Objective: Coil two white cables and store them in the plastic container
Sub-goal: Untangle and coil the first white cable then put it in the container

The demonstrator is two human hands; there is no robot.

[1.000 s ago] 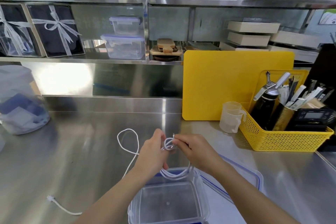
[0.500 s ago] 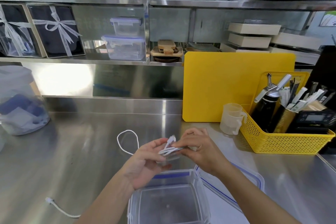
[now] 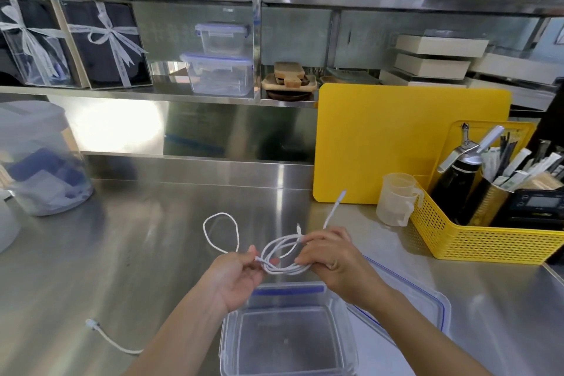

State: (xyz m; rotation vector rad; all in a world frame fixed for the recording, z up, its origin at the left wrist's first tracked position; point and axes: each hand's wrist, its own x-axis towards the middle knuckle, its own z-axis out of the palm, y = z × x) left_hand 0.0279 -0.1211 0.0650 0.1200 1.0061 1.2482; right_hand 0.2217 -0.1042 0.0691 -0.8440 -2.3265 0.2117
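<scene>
Both hands, left hand (image 3: 236, 276) and right hand (image 3: 331, 256), pinch a thin white cable coil (image 3: 282, 256) above the clear rectangular plastic container (image 3: 290, 342); a second white cable (image 3: 106, 339), perhaps partly hidden by the left forearm, lies on the steel surface (image 3: 137, 253), yellow perforated basket (image 3: 488, 241) nearby.

two white cables (image 3: 283, 256) (three clear containers (image 3: 288, 336))

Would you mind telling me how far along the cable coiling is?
Nothing is stored yet: the clear plastic container is empty, its lid beside it. The left hand and right hand hold one partly coiled white cable. A second white cable lies uncoiled on the steel counter.
</scene>
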